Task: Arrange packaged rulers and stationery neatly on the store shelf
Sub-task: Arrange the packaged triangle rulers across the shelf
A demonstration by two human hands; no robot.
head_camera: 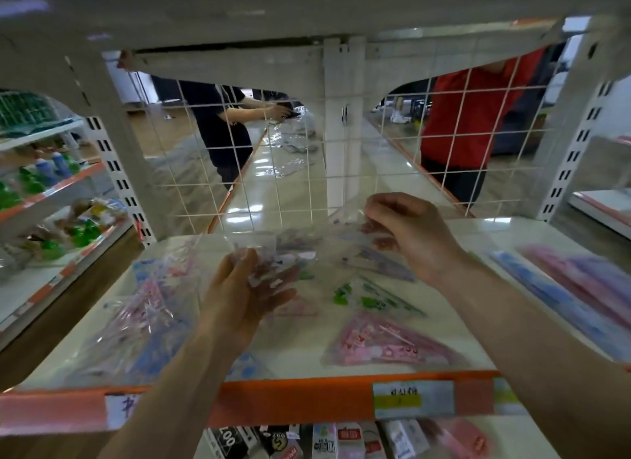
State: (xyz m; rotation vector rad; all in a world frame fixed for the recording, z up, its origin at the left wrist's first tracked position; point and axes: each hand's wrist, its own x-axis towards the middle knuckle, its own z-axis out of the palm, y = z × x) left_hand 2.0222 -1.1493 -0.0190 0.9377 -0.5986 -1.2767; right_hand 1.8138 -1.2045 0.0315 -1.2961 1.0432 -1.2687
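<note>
Packaged ruler set (317, 253), clear wrap: held above the middle of the shelf (297, 349), toward its back edge. Right hand (404, 233) pinches its top right. Left hand (246, 287) grips its lower left, fingers apparently curled behind blurred wrap. Pink triangle pack (386, 346) lies near front edge; loose packs (146, 305) by left edge.

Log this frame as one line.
phase: arranging | left hand: holds clear packet | right hand: pinches clear packet | clear packet: above shelf | pink ruler packet: lying on shelf
</note>
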